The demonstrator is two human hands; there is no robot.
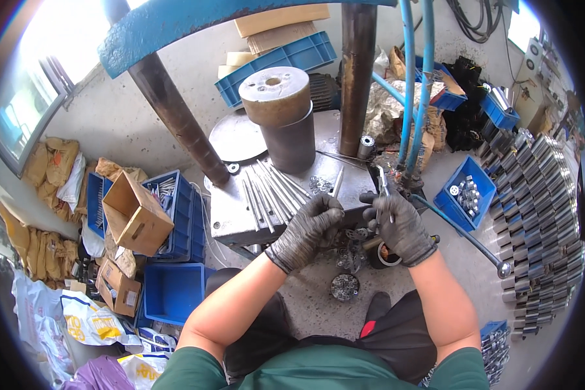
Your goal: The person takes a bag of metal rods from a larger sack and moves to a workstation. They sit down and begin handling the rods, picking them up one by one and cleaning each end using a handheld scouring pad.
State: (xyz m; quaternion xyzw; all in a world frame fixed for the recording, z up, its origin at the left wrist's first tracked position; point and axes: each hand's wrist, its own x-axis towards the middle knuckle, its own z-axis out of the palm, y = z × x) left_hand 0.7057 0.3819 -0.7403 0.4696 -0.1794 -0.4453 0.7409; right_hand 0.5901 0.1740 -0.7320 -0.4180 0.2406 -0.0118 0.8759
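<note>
The right hand (400, 227) grasps a tool (384, 184), tip pointing away, while the left hand (311, 229) curls, contents unclear, rods (270, 194) ahead-left of it, so keeping the tip clear of those fingers seems wise

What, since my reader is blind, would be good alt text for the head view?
A grey-gloved right hand holds a slim metal tool beside the curled, grey-gloved left hand; on the grey metal table ahead, long silver rods fan out by a stout, dark metal cylinder.

Head-worn fisheye faces down, wide: lap (400, 333) close below, metal table (227, 207) just beyond.
</note>
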